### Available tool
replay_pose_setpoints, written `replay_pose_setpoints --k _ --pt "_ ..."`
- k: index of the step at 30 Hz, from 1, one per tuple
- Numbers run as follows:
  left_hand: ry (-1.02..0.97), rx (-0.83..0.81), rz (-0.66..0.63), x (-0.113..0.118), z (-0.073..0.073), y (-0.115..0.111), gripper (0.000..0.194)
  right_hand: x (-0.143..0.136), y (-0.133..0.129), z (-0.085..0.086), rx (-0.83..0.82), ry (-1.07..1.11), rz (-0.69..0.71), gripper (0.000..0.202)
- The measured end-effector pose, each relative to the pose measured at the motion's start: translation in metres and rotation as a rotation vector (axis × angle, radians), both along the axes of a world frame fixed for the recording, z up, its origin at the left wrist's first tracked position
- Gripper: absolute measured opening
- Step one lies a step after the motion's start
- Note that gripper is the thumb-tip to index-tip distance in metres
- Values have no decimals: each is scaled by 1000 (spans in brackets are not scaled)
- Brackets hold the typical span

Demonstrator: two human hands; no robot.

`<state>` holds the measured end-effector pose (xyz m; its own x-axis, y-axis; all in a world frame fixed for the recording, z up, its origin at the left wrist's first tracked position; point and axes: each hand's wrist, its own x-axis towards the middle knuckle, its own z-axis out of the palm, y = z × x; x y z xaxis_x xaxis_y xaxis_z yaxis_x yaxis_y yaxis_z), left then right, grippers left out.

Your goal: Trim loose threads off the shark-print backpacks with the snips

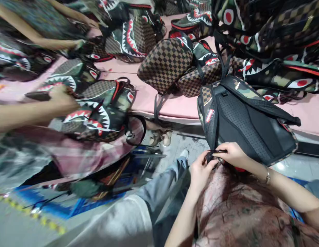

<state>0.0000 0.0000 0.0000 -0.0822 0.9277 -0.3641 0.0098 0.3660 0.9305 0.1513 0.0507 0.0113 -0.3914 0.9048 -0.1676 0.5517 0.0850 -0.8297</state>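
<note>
**Head view: both hands pinched on a backpack strap**

Nearest, left hand (200, 171) and right hand (232, 154) closed together, fingertips pinching a small black strap end (213, 153). Just beyond, hanging off the edge of the pink table (174, 106), back panel up, a camouflage backpack (247, 120). Left of it, a co-worker's hand (61, 99) gripping a shark-mouth bag (102, 109). Farther back, checkered bags (166, 63) piled across the tabletop.

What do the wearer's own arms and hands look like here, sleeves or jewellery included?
Both forearms are bare, with no sleeves or gloves in view. The right hand has a thin metallic bracelet at its wrist. The left hand shows no ring, watch or band.
</note>
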Motion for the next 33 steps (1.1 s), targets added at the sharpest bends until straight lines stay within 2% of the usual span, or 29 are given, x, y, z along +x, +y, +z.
replay_pose_setpoints --k 2,4,7,10,13,15,18,22,27,33 --pt "-116 -63 -11 -3 2 -1 47 0 -3 5 -39 157 59 22" --pt "-219 -98 -30 -7 3 0 47 3 -5 9 -82 308 38 25" --pt "-351 -95 -79 -12 0 4 38 18 -4 10 -161 534 -155 32" --pt "-502 -76 -13 -12 -4 8 35 32 -1 5 -52 437 -356 31" --pt "-668 -69 67 -5 -6 9 32 35 -4 -2 118 191 -410 21" --pt "-761 -84 105 2 -7 8 29 31 -9 -6 227 79 -371 22" --pt "-839 -111 152 10 -6 8 25 24 -14 -9 419 -17 -230 16" --pt "-805 -88 189 14 -5 7 24 17 -12 -9 588 -64 -37 17" --pt "-752 -89 163 13 -3 7 29 15 -4 -10 656 -77 25 18" --pt "-727 -97 107 11 -6 5 30 17 2 -14 623 -35 32 15"
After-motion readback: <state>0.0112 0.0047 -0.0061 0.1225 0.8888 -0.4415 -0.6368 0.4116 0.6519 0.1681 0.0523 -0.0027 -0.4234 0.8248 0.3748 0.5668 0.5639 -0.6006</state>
